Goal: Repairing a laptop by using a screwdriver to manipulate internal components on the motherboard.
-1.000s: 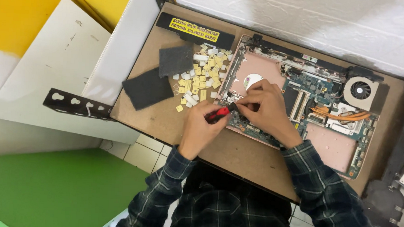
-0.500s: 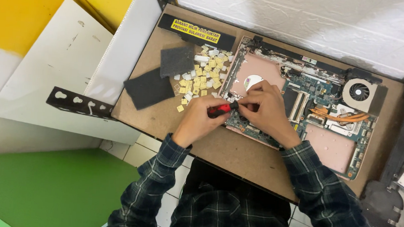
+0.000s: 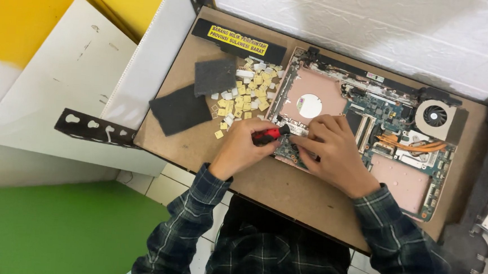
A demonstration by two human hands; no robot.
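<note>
Laptop chassis (image 3: 337, 97): opened, lying right of centre on the brown board (image 3: 285, 196); holds a green circuit board (image 3: 389, 115), a pink panel with a round white disc (image 3: 309, 106), a round fan (image 3: 436, 116) at upper right, orange copper pipes (image 3: 410, 145) below the fan.
Second pink panel (image 3: 402, 183): lower right corner of the chassis, bare.
Loose keycaps (image 3: 246, 95): small yellowish and white squares, heaped on the board just left of the chassis, not in any tray.
Dark pads (image 3: 180, 110): two flat grey pieces left of the keycaps, upper one (image 3: 215, 76) touching the heap.
Black strip with yellow label (image 3: 238, 41): along the top edge of the board.
Screwdriver (image 3: 269, 134): red handle with black collar, at frame centre, lying nearly level, tip pointing right onto the lower left corner of the chassis; tip itself hidden by fingers.
Left hand (image 3: 243, 148): fingers curled tight round the red handle, thumb on top, handle end poking out toward the right hand.
Right hand (image 3: 333, 151): resting on the lower left part of the circuit board, fingers bent and drawn together just beside the screwdriver's black collar; fingertips pressed to the board, whether pinching a small part cannot be told.
Sleeves (image 3: 194, 218): dark plaid, entering from the bottom of the frame.
Surroundings: white panels (image 3: 61, 86) at left, yellow wall (image 3: 20, 10) at upper left, green floor (image 3: 52, 227) at lower left.
</note>
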